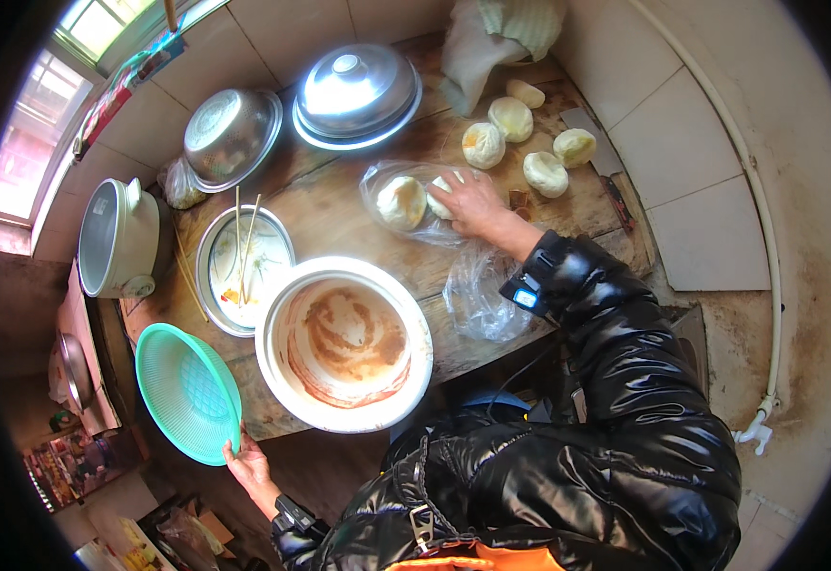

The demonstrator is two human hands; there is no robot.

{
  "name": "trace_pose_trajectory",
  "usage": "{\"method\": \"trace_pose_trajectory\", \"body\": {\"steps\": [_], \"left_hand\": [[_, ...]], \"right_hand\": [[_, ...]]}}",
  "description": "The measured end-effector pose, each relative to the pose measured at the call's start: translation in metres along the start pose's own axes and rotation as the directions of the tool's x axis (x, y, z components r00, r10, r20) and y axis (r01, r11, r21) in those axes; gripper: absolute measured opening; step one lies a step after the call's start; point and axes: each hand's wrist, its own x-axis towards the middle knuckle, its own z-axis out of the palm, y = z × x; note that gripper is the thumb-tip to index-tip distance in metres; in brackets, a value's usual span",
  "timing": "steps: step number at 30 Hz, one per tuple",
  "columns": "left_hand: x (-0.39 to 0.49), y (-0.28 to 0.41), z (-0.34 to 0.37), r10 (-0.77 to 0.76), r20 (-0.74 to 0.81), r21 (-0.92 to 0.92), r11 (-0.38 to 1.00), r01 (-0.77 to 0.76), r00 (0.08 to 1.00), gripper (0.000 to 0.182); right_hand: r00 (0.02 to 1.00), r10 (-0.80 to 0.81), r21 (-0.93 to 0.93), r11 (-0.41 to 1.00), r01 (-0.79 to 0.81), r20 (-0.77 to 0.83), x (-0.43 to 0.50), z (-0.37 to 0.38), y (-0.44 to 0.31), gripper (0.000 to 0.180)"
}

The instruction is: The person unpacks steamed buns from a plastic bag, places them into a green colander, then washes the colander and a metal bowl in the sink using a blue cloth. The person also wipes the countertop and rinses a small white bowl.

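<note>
My left hand (247, 460) grips the rim of a mint-green plastic colander (165, 389), held tilted and empty off the table's front left edge. Farther up, my right hand (466, 201) lies over a pale steamed bun (439, 198), its fingers curled around the top and hiding most of it. That bun sits on a clear plastic bag (438, 234), beside another bun (401, 203) with a brownish stain. Several more buns (546, 175) rest on the wood to the right of my hand. A crumpled clear bag (486, 300) lies below my right wrist.
On the wooden table (344, 189) stand a white basin (417, 342) with brown residue, an enamel plate (205, 257) with chopsticks (247, 246), a lidded metal pan (358, 93), an upturned metal colander (233, 135) and a pot (119, 243). Cloth (486, 50) hangs at the back.
</note>
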Motion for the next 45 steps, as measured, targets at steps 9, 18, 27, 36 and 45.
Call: {"method": "trace_pose_trajectory", "body": {"steps": [9,18,27,36,45], "left_hand": [[0.001,0.006,-0.011,-0.027,-0.015,-0.025,0.999,0.027,1.000,0.063],[-0.001,0.003,-0.012,0.004,0.025,0.000,1.000,-0.004,1.000,0.057],[0.002,-0.002,-0.009,-0.028,0.018,0.011,1.000,0.028,0.999,0.056],[0.001,-0.001,-0.020,-0.001,-0.032,-0.007,1.000,0.001,0.999,0.063],[-0.012,0.003,-0.026,0.017,-0.064,-0.019,1.000,-0.018,0.998,0.054]], "right_hand": [[0.877,0.137,0.881,-0.193,-0.433,0.461,0.017,-0.014,0.049,0.047],[0.754,0.581,0.945,-0.284,-0.164,0.305,-0.024,-0.044,0.119,0.043],[0.644,0.639,0.849,-0.027,-0.528,0.421,-0.024,-0.031,0.130,0.047],[0.937,0.254,0.444,0.887,-0.127,-0.240,0.019,-0.046,0.065,0.059],[0.992,-0.124,0.149,0.981,0.123,-0.001,0.054,-0.021,-0.055,0.051]]}}
